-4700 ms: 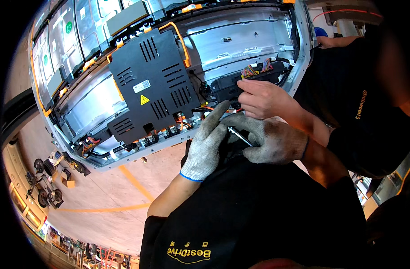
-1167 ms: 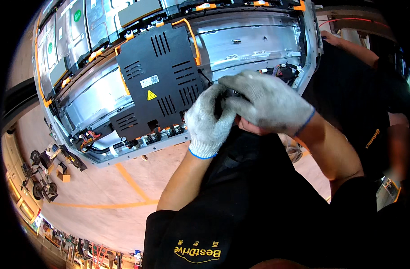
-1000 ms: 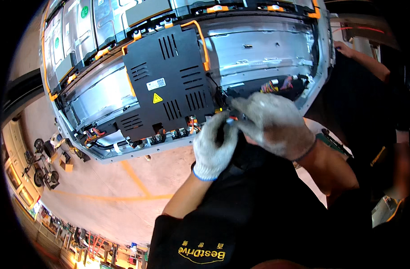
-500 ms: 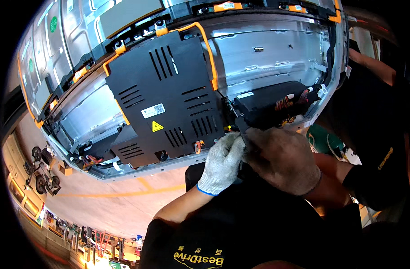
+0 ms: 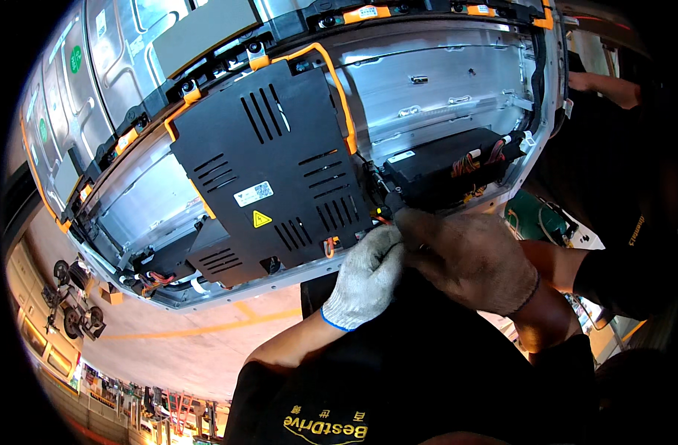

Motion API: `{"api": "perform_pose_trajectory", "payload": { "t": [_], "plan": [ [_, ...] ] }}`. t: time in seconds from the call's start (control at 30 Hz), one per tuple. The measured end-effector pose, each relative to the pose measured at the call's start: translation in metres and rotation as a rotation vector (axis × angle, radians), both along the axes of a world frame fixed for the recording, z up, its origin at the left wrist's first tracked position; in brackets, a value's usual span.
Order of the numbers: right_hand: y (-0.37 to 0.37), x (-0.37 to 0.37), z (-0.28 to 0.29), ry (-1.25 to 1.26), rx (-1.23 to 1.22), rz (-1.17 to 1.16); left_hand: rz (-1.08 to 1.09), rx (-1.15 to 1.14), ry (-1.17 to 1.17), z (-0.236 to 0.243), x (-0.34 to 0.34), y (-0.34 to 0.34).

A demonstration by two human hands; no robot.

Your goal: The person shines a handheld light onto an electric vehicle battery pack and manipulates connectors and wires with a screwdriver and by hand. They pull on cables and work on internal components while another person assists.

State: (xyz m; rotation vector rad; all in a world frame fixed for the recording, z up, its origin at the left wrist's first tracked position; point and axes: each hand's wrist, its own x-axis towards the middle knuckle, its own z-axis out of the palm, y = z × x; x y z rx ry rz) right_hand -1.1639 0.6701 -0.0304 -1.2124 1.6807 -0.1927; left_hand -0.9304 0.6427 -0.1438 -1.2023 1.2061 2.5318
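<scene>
My right hand (image 5: 465,263), in a dirty knit glove, is closed on a dark-handled driver tool (image 5: 391,199) whose metal shaft points up into the gap beside the black slotted cover (image 5: 265,170). My left hand (image 5: 365,278), in a pale glove with a blue cuff, has curled fingers against the right one at the lower edge of a battery pack; what they hold is hidden. Just right of the tool tip sits a black module (image 5: 443,163) with bundled coloured wires (image 5: 466,165). An orange cable (image 5: 346,111) runs beside the cover.
The pack's silver frame (image 5: 535,159) surrounds these parts, with metal modules (image 5: 116,52) above. A co-worker's arm (image 5: 554,267) is behind my right hand; another bare arm (image 5: 606,89) shows farther back. A green object (image 5: 539,222) and wheeled equipment (image 5: 76,297) stand below.
Both hands have moved from being bunched at the cover's lower right corner to slightly lower in the picture, and the tool's shaft now reaches up into the gap. The pack also appears shifted.
</scene>
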Motion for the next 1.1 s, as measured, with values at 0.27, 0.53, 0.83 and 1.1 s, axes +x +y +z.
{"api": "perform_pose_trajectory", "payload": {
  "t": [0.27, 0.53, 0.83, 1.1],
  "plan": [
    [0.006, 0.007, -0.018, 0.118, -0.258, -0.130, -0.104, 0.123, 0.037, 0.010, 0.000, -0.011],
    [0.017, 0.005, -0.012, -0.159, -0.104, -0.236, -0.134, 0.056, 0.043, 0.013, 0.016, -0.013],
    [0.024, 0.027, -0.044, 0.110, -0.551, -0.203, 0.172, -0.574, 0.094, 0.063, -0.011, -0.053],
    [0.078, 0.026, -0.006, -0.448, -0.283, -0.967, -0.525, -1.400, -0.058, 0.084, -0.074, -0.088]
  ]
}}
